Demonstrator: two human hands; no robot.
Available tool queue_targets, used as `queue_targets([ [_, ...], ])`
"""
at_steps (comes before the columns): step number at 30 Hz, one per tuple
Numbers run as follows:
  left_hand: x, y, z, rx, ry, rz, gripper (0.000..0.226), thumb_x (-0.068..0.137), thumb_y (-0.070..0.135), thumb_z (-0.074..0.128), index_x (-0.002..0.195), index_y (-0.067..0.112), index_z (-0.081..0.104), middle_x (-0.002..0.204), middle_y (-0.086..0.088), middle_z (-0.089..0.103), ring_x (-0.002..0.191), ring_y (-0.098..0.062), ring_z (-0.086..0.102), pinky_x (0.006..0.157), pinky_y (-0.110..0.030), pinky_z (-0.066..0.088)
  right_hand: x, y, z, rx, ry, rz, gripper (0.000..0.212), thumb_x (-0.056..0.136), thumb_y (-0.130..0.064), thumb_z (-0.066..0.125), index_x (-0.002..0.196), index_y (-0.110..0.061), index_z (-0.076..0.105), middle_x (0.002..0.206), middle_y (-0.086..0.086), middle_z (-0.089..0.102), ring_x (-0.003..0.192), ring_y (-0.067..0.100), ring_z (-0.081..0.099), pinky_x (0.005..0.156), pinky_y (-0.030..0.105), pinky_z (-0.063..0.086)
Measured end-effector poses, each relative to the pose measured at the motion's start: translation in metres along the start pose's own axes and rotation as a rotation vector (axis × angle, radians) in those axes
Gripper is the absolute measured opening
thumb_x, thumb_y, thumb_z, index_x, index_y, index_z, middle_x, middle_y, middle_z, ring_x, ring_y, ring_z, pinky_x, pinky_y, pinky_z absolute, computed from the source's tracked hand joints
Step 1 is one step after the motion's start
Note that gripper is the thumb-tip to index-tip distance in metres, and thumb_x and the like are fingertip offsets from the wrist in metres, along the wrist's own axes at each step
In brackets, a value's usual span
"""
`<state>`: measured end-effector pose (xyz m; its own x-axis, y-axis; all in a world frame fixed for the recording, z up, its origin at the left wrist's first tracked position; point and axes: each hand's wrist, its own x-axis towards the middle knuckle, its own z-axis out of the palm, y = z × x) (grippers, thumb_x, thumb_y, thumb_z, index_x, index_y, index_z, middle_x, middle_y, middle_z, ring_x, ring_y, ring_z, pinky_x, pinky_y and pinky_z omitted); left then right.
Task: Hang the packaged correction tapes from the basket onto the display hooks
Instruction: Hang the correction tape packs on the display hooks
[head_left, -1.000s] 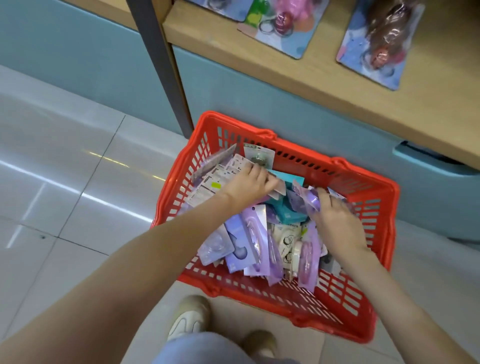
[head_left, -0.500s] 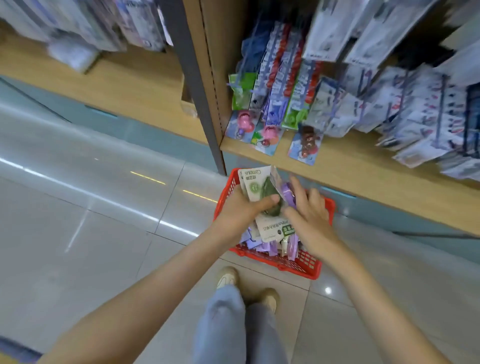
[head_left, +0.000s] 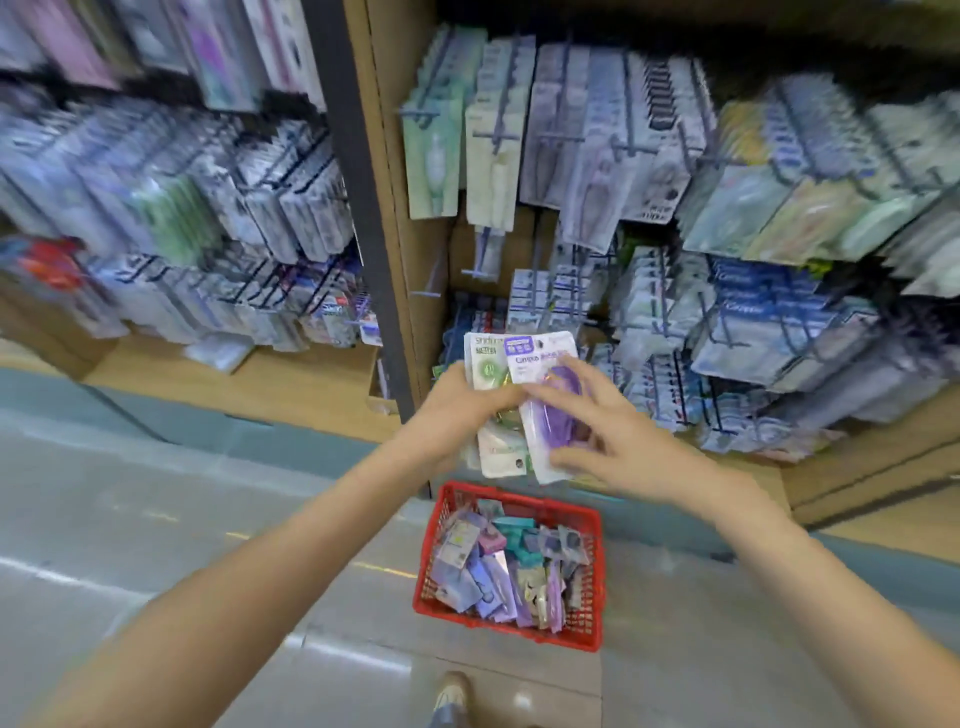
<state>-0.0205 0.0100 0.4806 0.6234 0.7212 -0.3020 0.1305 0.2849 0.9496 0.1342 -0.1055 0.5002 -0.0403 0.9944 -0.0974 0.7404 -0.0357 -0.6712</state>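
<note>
My left hand grips a small stack of packaged correction tapes, a green-printed pack at the back and a purple pack in front. My right hand touches the purple pack with spread fingers, thumb under its lower edge. Both hands are raised in front of the display hooks, which carry rows of hanging packs. Below them, on the floor, stands the red basket, holding several more packs.
A dark upright post divides the display into two bays. Wooden shelf boards run under the hooks. One bare hook sticks out left of centre. My shoe is on the tiled floor before the basket.
The view has risen from the basket to the hooks. Both hands lifted the packs out of the basket and up in front of the display; the purple pack now lies in front.
</note>
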Motion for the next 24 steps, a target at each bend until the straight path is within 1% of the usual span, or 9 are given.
queue_targets([
  [4,-0.023,0.043,0.007,0.065,-0.128,0.030,0.020,0.087,-0.003,0.065,0.091,0.016,0.068,0.084,0.001,0.075,0.076,-0.012,0.071,0.078,-0.031,0.059,-0.023,-0.013,-0.043,-0.280,-0.099,-0.187,0.075,0.094,-0.004,0.058,0.143,-0.042,0.015,0.152,-0.006,0.007,0.135,0.004,0.014,0.103,-0.001,0.006],
  [6,-0.032,0.059,0.014,0.083,-0.160,0.035,0.019,0.087,-0.001,0.065,0.099,0.013,0.067,0.089,-0.002,0.076,0.079,-0.016,0.072,0.074,-0.033,0.060,-0.031,-0.022,-0.059,-0.406,-0.021,-0.255,0.052,0.099,-0.022,0.048,0.144,-0.045,0.035,0.149,-0.010,0.023,0.126,-0.001,0.026,0.105,0.005,0.018],
  [8,-0.039,0.073,0.023,0.090,-0.186,0.026,0.023,0.087,0.002,0.067,0.109,0.009,0.066,0.096,-0.005,0.076,0.084,-0.019,0.073,0.070,-0.031,0.059,-0.038,-0.031,-0.073,-0.576,0.065,-0.408,0.027,0.099,-0.049,0.040,0.122,-0.046,0.053,0.122,-0.021,0.050,0.108,0.004,0.051,0.101,0.024,0.042],
  [10,-0.047,0.086,0.032,0.085,-0.180,0.030,0.027,0.087,0.006,0.067,0.114,0.006,0.065,0.102,-0.008,0.075,0.086,-0.020,0.072,0.070,-0.031,0.058,-0.045,-0.033,-0.085,-0.768,0.141,-0.500,0.025,0.097,-0.054,0.043,0.110,-0.039,0.058,0.102,-0.011,0.061,0.095,0.010,0.059,0.090,0.041,0.051],
  [13,-0.057,0.105,0.042,0.059,-0.153,0.059,0.025,0.089,0.009,0.066,0.114,0.006,0.064,0.103,-0.010,0.074,0.085,-0.020,0.072,0.071,-0.031,0.059,-0.055,-0.030,-0.098,-0.801,0.324,-0.407,0.042,0.089,-0.023,0.066,0.130,-0.025,0.058,0.111,0.009,0.059,0.092,0.027,0.055,0.076,0.041,0.052],
  [16,-0.066,0.122,0.044,0.071,-0.122,0.128,0.022,0.090,0.011,0.066,0.111,0.009,0.065,0.100,-0.006,0.074,0.085,-0.018,0.072,0.072,-0.030,0.059,-0.059,-0.028,-0.112,-0.759,0.472,-0.395,0.061,0.074,0.005,0.075,0.128,-0.020,0.061,0.114,0.016,0.057,0.087,0.024,0.048,0.066,0.030,0.043],
  [20,-0.073,0.149,0.050,0.104,-0.121,0.241,0.014,0.089,0.008,0.066,0.101,0.016,0.067,0.092,0.002,0.076,0.085,-0.014,0.072,0.074,-0.028,0.059,-0.047,-0.045,-0.133,-0.754,0.562,-0.393,0.075,0.076,0.010,0.070,0.135,-0.030,0.047,0.133,0.009,0.046,0.092,0.024,0.056,0.058,0.025,0.036],
  [22,-0.073,0.168,0.052,0.132,-0.098,0.323,0.019,0.088,0.006,0.068,0.100,0.021,0.067,0.096,0.002,0.076,0.090,-0.015,0.072,0.080,-0.031,0.058,-0.033,-0.059,-0.148,-0.678,0.592,-0.438,0.072,0.080,0.009,0.063,0.135,-0.032,0.044,0.140,0.005,0.040,0.097,0.027,0.057,0.056,0.031,0.047],
  [24,-0.070,0.190,0.049,0.141,-0.032,0.410,0.023,0.086,0.004,0.069,0.099,0.022,0.066,0.098,0.001,0.076,0.093,-0.018,0.072,0.085,-0.036,0.057,-0.018,-0.075,-0.165,-0.657,0.632,-0.486,0.065,0.086,0.001,0.057,0.137,-0.035,0.042,0.146,0.004,0.035,0.106,0.030,0.055,0.068,0.044,0.055],
])
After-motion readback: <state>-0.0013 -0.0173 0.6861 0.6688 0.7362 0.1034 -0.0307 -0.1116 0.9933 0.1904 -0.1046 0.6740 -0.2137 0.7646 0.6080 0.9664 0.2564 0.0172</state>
